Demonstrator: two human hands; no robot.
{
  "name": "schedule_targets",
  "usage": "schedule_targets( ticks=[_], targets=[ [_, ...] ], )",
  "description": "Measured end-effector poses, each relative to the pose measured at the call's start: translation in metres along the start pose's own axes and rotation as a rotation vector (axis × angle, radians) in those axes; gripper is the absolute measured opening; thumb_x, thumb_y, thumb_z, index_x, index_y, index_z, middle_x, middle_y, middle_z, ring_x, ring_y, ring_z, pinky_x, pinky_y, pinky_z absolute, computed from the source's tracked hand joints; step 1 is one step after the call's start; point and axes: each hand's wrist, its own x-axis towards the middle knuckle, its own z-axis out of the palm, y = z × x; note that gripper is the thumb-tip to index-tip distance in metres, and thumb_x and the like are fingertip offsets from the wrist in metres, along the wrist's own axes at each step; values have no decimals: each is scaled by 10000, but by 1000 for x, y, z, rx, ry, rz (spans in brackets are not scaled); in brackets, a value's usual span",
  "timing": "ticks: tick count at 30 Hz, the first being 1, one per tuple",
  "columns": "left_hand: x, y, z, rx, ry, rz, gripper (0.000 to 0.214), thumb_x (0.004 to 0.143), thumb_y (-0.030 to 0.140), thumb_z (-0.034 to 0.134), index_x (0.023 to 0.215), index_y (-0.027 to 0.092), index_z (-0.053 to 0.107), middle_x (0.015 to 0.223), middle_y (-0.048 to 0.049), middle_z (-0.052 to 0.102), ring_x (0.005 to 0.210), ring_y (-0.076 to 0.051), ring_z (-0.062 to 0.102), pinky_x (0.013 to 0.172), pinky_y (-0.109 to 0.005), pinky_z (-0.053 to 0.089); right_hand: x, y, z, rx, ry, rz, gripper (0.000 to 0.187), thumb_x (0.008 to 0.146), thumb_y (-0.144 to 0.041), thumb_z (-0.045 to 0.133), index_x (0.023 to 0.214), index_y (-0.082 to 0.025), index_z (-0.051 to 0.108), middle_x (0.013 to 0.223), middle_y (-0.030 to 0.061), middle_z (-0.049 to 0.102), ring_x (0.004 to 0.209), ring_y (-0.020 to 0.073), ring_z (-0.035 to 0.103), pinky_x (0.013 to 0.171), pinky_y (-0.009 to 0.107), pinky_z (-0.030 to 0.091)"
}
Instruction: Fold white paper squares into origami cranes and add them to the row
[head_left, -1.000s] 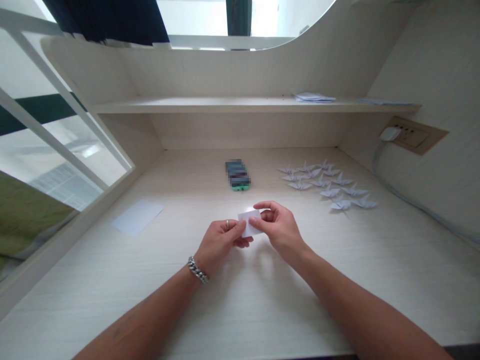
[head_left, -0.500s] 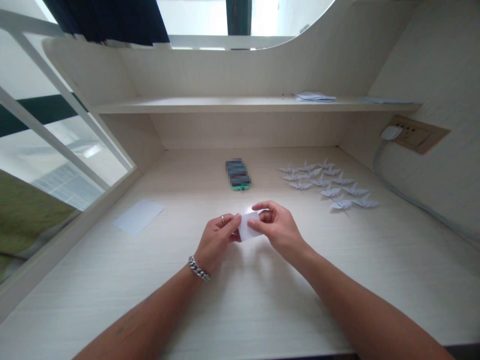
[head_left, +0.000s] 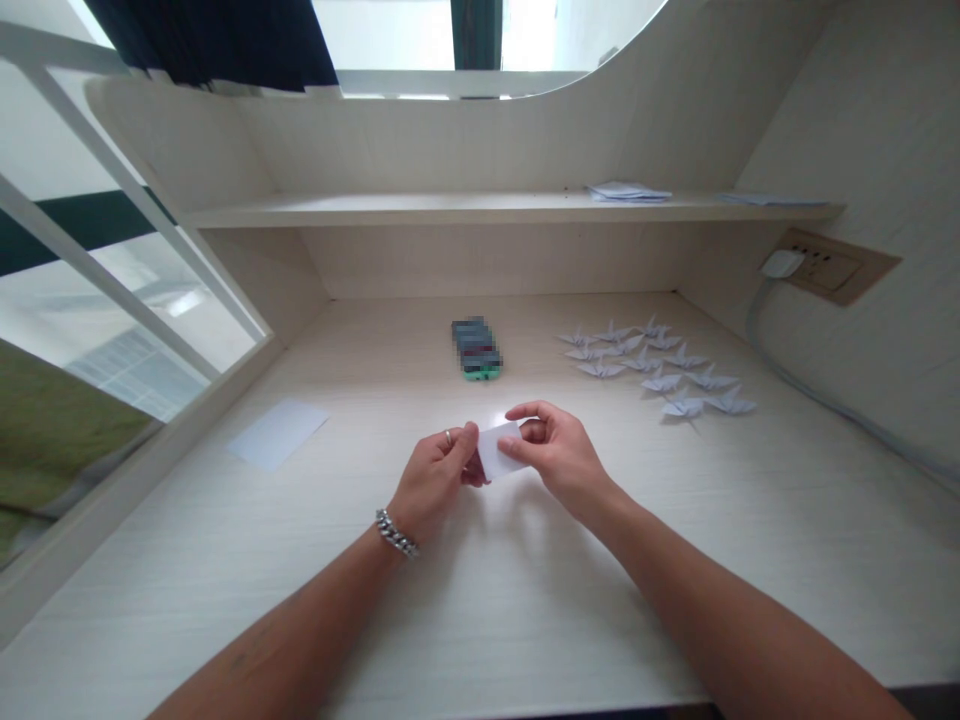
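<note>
Partly hidden paper (head_left: pixel 490 458), right hand (head_left: pixel 559 452) pinching, left hand (head_left: pixel 435 470) (contact unclear)

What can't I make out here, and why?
Head view: back of the small white paper rectangle, facing away from the camera.
Head view: surface details of the dark oblong device with a green end, blurred by pixelation.
Head view: fine folds in the white paper birds, too small.
Head view: top of the dark blue hanging cloth, cut off by the upper edge.
</note>
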Motion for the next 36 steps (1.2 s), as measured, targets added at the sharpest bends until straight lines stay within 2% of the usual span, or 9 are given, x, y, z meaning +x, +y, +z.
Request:
schedule_targets(
  ticks=[5,10,15,20,25,28,36],
  targets=[
    [-2,1,-1,172,-119,4,375,728,469,699,572,161,551,563,-23,633,543,-122,573,546,-225,438,1,-1,-2,-21,41,-8,367,619,-275,772,922,-158,601,563,-61,549,537,113,524,558,255,392],
    [-4,4,-1,254,-149,40,377,800,439,621,553,163,552,518,-7,596,492,-103,523,524,-221,413,1,0,-2,-1,45,-2,382,615,-276,775,932,-157,597,561,-71,529,526,107,514,552,252,394],
    [-3,3,0,164,-119,11,360,729,437,703,571,165,527,563,-15,624,546,-127,585,558,-238,447,1,1,-3,-71,13,-11,371,643,-261,760,964,-170,598,577,-59,562,546,125,549,560,257,408],
    [-2,-1,-1,111,-72,26,385,700,424,732,555,176,475,505,23,553,532,-129,577,559,-244,450,-1,1,0,-19,3,-11,407,664,-277,751,1017,-170,578,646,-22,635,611,153,611,614,279,464],
    [-2,4,-3,236,-66,47,309,690,403,730,597,161,563,522,13,568,494,-108,504,485,-219,364,-3,-1,1,-127,-17,-51,389,675,-258,744,1017,-175,578,613,-35,620,592,150,600,568,262,450],
    [-2,7,-2,215,-47,56,288,684,399,728,620,161,579,527,11,574,504,-112,508,498,-221,377,-4,-1,2,-90,-7,-62,381,684,-274,742,1014,-176,578,653,-12,657,619,164,625,591,277,472],
    [-2,2,-2,240,-162,35,255,688,325,726,614,166,541,559,5,589,536,-128,552,517,-233,400,-6,1,5,-51,48,-83,363,687,-294,754,984,-173,585,667,5,689,614,163,637,594,276,482]
  ],
)
